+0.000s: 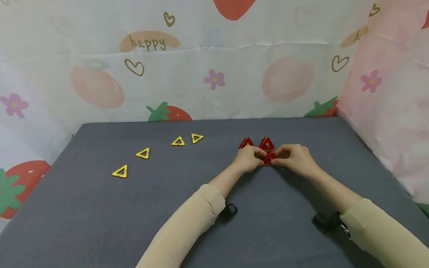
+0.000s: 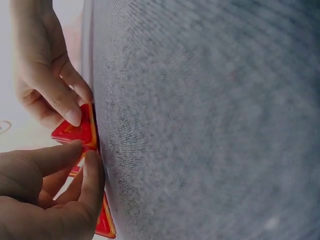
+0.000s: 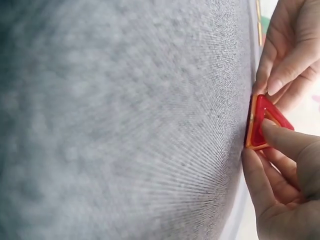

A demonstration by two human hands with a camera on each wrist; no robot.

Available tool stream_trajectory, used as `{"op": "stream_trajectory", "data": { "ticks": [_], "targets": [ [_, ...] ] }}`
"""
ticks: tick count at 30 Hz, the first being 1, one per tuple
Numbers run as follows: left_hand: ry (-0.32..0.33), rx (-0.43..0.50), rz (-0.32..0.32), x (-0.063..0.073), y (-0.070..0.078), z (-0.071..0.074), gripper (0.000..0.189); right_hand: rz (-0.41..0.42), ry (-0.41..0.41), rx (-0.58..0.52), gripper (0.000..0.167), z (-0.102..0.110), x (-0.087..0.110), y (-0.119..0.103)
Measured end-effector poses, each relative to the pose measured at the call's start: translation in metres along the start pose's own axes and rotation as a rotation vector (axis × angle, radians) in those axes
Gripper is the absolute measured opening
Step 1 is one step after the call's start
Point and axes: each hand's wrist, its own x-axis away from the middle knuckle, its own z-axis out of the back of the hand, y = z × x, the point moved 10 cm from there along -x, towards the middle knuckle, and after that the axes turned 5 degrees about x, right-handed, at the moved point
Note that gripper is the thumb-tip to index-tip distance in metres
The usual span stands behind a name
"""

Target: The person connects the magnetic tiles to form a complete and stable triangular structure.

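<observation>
In the head view my left hand (image 1: 247,159) and right hand (image 1: 297,159) meet from both sides at a small pyramid shape of red triangle tiles (image 1: 269,159). My right thumb presses on the red face (image 3: 261,107), the fingers curled behind it, in the right wrist view. At its other bottom corner my left thumb and forefinger pinch, as the left wrist view shows with the red tile (image 2: 75,132). Just behind stand two more red pyramid shapes, one at the left (image 1: 246,141) partly covered by my left hand, one in the middle (image 1: 266,143).
Several yellow triangle tiles with open centres lie flat on the grey table (image 1: 100,216): one at the front (image 1: 121,171), one behind it (image 1: 143,153), and a pair further back (image 1: 178,141). A printed curtain (image 1: 214,100) hangs behind the table.
</observation>
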Motion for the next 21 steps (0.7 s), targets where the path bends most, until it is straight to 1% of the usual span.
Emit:
{"op": "stream_trajectory", "data": {
  "ticks": [2,7,21],
  "targets": [
    [-0.007,0.012,-0.002,0.0001,-0.0011,-0.0006,0.029,-0.007,0.003,0.003,0.025,0.0008,-0.0005,0.0009],
    [-0.012,0.055,0.016,0.0026,-0.0048,-0.0007,0.031,-0.014,0.011,0.015,0.027,0.0014,-0.0005,0.0013],
    [-0.051,0.095,0.023,0.0056,-0.0046,-0.0039,0.034,-0.036,0.021,0.022,0.028,0.0026,0.0018,0.0005]
  ]
}}
